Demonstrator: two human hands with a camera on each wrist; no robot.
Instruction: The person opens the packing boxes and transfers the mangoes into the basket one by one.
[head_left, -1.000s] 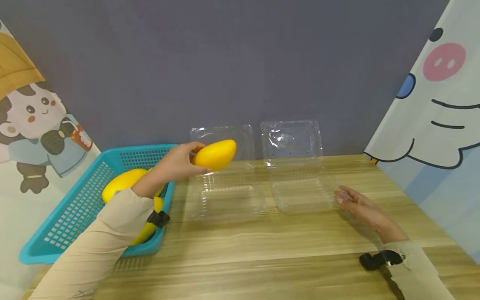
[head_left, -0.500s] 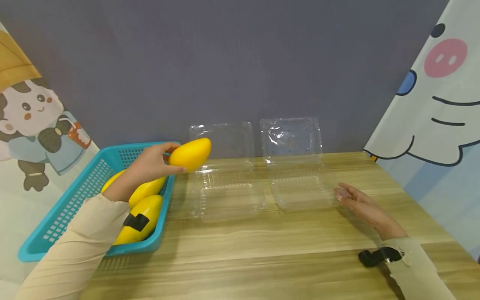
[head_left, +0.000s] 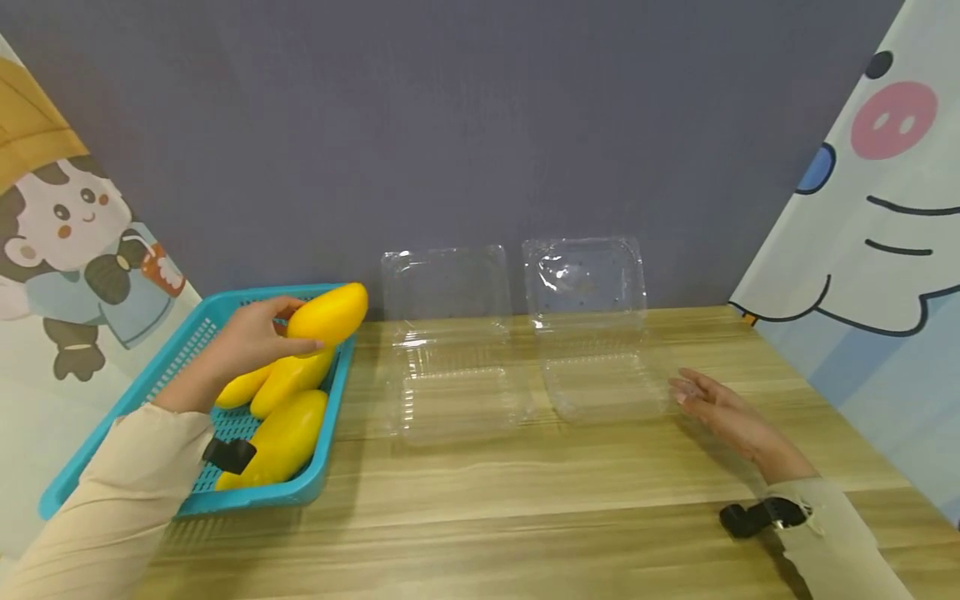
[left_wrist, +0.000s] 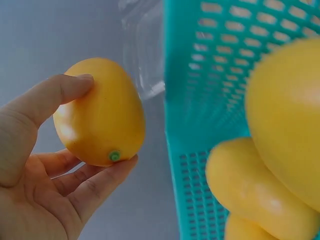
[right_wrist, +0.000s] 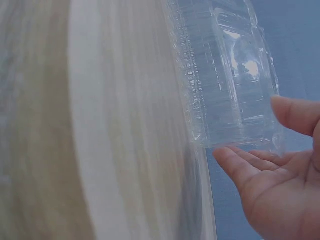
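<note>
A yellow mango [head_left: 330,313] is gripped in my left hand [head_left: 255,337], raised over the far right corner of the teal basket [head_left: 315,490]. In the left wrist view, the thumb presses one side of the held mango [left_wrist: 102,112], fingers supporting the other; its green stem end shows. Several mangoes [head_left: 283,437] lie inside the basket. My right hand [head_left: 727,417] is at the right edge of a clear plastic clamshell box [head_left: 600,387]. In the right wrist view its thumb and fingers are apart beside the box's edge; whether they touch it I cannot tell.
A second clear clamshell box [head_left: 461,408] stands open between the basket and the first box. Both lids lean up near the grey back wall [head_left: 480,150]. Wooden tabletop [head_left: 510,508] extends in front of the boxes. Printed cartoon panels stand at both sides.
My left hand has carried the mango leftward, from above the left clear box to over the basket. More of the mangoes in the basket show. The right hand has stayed put.
</note>
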